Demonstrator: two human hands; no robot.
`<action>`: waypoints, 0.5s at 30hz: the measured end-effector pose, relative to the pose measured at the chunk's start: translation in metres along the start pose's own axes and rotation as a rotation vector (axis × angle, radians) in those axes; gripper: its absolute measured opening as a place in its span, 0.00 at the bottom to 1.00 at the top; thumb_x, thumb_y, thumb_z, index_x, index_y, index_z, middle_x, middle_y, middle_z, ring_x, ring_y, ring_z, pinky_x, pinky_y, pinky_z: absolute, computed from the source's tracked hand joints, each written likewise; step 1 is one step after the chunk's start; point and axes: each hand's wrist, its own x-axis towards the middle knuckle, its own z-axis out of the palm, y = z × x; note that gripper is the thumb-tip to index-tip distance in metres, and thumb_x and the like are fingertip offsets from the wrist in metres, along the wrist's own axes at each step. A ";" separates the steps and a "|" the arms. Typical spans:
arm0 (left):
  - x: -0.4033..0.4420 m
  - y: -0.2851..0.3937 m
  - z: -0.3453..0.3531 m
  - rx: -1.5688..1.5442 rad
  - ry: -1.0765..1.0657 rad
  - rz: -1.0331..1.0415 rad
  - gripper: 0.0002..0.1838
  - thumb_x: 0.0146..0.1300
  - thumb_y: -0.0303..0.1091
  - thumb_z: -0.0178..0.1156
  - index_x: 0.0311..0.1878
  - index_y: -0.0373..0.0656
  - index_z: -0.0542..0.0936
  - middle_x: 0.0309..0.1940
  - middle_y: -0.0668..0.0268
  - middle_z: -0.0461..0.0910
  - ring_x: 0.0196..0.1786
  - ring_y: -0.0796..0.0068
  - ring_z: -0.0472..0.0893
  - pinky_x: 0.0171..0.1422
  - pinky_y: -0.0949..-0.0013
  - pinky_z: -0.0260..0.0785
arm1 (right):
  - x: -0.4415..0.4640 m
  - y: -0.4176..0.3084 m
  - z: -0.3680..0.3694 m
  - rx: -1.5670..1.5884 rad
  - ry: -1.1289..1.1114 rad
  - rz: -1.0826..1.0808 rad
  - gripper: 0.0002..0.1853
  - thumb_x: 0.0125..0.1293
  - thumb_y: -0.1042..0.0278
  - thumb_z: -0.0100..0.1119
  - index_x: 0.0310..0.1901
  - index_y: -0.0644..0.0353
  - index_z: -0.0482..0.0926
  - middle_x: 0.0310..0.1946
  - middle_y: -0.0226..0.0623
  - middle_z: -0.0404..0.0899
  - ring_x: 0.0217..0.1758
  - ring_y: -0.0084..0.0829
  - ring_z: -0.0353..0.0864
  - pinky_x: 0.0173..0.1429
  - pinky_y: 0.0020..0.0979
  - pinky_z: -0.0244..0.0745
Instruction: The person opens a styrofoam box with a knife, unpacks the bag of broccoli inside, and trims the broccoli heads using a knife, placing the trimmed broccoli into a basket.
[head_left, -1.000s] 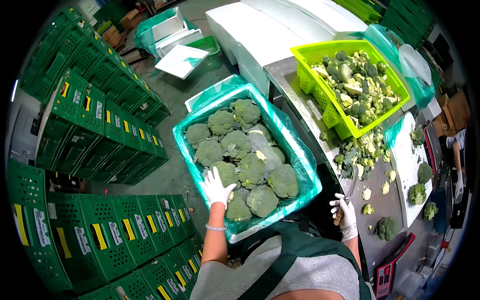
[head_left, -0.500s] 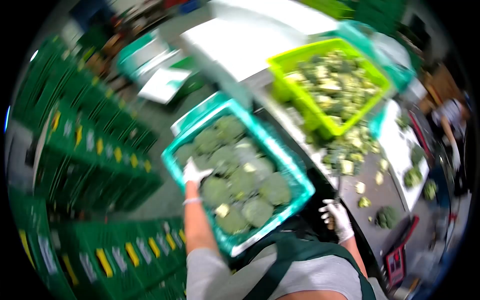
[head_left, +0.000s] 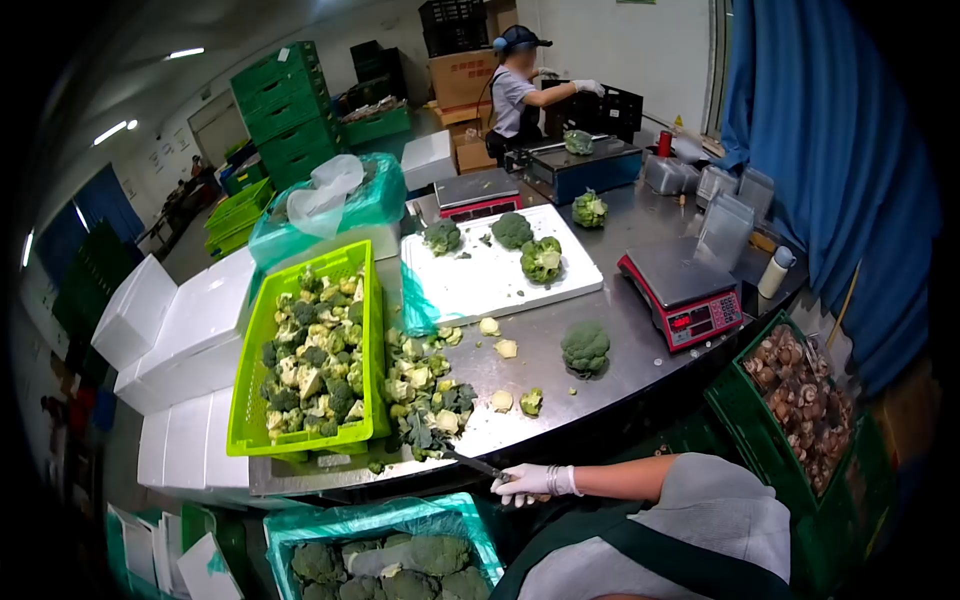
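My right hand [head_left: 525,484], in a white glove, is closed around the handle of a knife [head_left: 476,463]. The blade points left, toward the trimmed stem pieces [head_left: 428,390] heaped at the table's near edge. My left hand is out of the picture. Below, a crate lined with teal plastic [head_left: 385,515] holds several broccoli heads [head_left: 440,553]. On the steel table, a lime-green crate [head_left: 240,412] is full of cut stems and florets. One broccoli head [head_left: 586,349] lies alone on the metal, and several more rest on and beside a white foam lid [head_left: 490,301].
A red scale [head_left: 690,305] stands at the table's right end, near a bottle [head_left: 776,272]. On the floor at right is a green crate of mushrooms [head_left: 800,395]. White foam boxes [head_left: 185,330] are stacked at left. Another person [head_left: 517,95] works behind the table.
The view has swung from the broccoli crate toward the table and far wall. My left hand, earlier on the broccoli in the lined crate, has left the picture. My right hand still holds the knife.
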 end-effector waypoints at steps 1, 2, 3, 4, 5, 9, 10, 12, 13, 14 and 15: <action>-0.006 0.035 0.008 -0.102 -0.047 0.047 0.49 0.40 0.41 0.71 0.65 0.33 0.58 0.61 0.51 0.64 0.62 0.58 0.65 0.68 0.61 0.55 | 0.006 0.002 0.002 0.022 -0.070 -0.013 0.13 0.63 0.59 0.56 0.44 0.55 0.71 0.27 0.27 0.75 0.18 0.14 0.69 0.18 0.16 0.63; -0.013 0.065 0.017 -0.196 -0.106 0.085 0.48 0.40 0.41 0.70 0.65 0.33 0.58 0.62 0.51 0.63 0.63 0.58 0.65 0.68 0.61 0.55 | 0.012 -0.001 0.008 -0.021 -0.108 -0.031 0.14 0.63 0.58 0.56 0.45 0.55 0.71 0.27 0.27 0.74 0.18 0.14 0.69 0.18 0.16 0.63; -0.021 0.091 0.023 -0.288 -0.165 0.112 0.48 0.41 0.41 0.70 0.65 0.33 0.58 0.62 0.51 0.63 0.63 0.58 0.65 0.68 0.61 0.55 | 0.018 -0.005 0.018 -0.062 -0.148 -0.047 0.15 0.64 0.57 0.55 0.46 0.56 0.70 0.27 0.27 0.74 0.18 0.13 0.69 0.19 0.16 0.63; -0.030 0.113 0.029 -0.364 -0.231 0.126 0.48 0.41 0.40 0.70 0.65 0.33 0.58 0.62 0.51 0.63 0.63 0.59 0.65 0.69 0.61 0.55 | 0.025 -0.009 0.031 -0.073 -0.210 -0.072 0.16 0.64 0.56 0.55 0.47 0.56 0.70 0.27 0.27 0.74 0.19 0.13 0.69 0.19 0.16 0.63; -0.037 0.131 0.034 -0.436 -0.289 0.135 0.48 0.41 0.40 0.70 0.65 0.33 0.58 0.62 0.51 0.63 0.63 0.59 0.65 0.69 0.61 0.54 | 0.032 -0.013 0.046 -0.086 -0.274 -0.097 0.17 0.64 0.56 0.54 0.48 0.56 0.70 0.27 0.27 0.74 0.19 0.13 0.69 0.19 0.16 0.63; -0.063 0.173 0.045 -0.625 -0.421 0.105 0.46 0.42 0.39 0.69 0.65 0.34 0.58 0.62 0.52 0.62 0.64 0.59 0.64 0.69 0.61 0.53 | 0.042 -0.033 0.102 0.003 -0.517 0.028 0.21 0.68 0.57 0.48 0.59 0.56 0.64 0.32 0.30 0.76 0.25 0.15 0.73 0.23 0.16 0.69; -0.066 0.177 0.046 -0.651 -0.431 0.086 0.46 0.42 0.39 0.68 0.65 0.34 0.58 0.63 0.52 0.62 0.64 0.59 0.64 0.69 0.61 0.53 | 0.048 -0.030 0.112 0.043 -0.590 0.025 0.25 0.67 0.49 0.48 0.59 0.54 0.64 0.34 0.34 0.77 0.27 0.21 0.79 0.22 0.20 0.71; -0.072 0.184 0.046 -0.699 -0.431 0.043 0.46 0.43 0.39 0.68 0.65 0.34 0.58 0.63 0.52 0.62 0.64 0.59 0.63 0.69 0.61 0.52 | 0.052 -0.023 0.114 0.098 -0.609 0.188 0.26 0.61 0.36 0.47 0.46 0.50 0.72 0.26 0.33 0.77 0.18 0.19 0.73 0.17 0.20 0.65; -0.074 0.186 0.046 -0.720 -0.428 0.020 0.45 0.43 0.39 0.68 0.65 0.34 0.58 0.63 0.52 0.62 0.64 0.59 0.63 0.69 0.61 0.52 | 0.056 -0.025 0.107 0.118 -0.668 0.364 0.27 0.58 0.31 0.47 0.41 0.48 0.73 0.22 0.33 0.76 0.15 0.19 0.71 0.15 0.19 0.63; -0.075 0.189 0.045 -0.743 -0.419 -0.001 0.45 0.43 0.38 0.67 0.65 0.34 0.58 0.63 0.52 0.62 0.64 0.60 0.63 0.70 0.61 0.52 | 0.047 -0.036 0.106 0.167 -0.708 0.399 0.29 0.50 0.24 0.49 0.31 0.46 0.72 0.17 0.33 0.73 0.11 0.19 0.65 0.12 0.18 0.56; -0.076 0.186 0.044 -0.767 -0.414 -0.026 0.45 0.44 0.38 0.67 0.65 0.34 0.58 0.63 0.52 0.61 0.65 0.60 0.62 0.70 0.61 0.52 | 0.036 -0.041 0.104 0.123 -0.512 0.372 0.30 0.48 0.23 0.51 0.30 0.46 0.73 0.15 0.32 0.70 0.12 0.21 0.66 0.13 0.21 0.56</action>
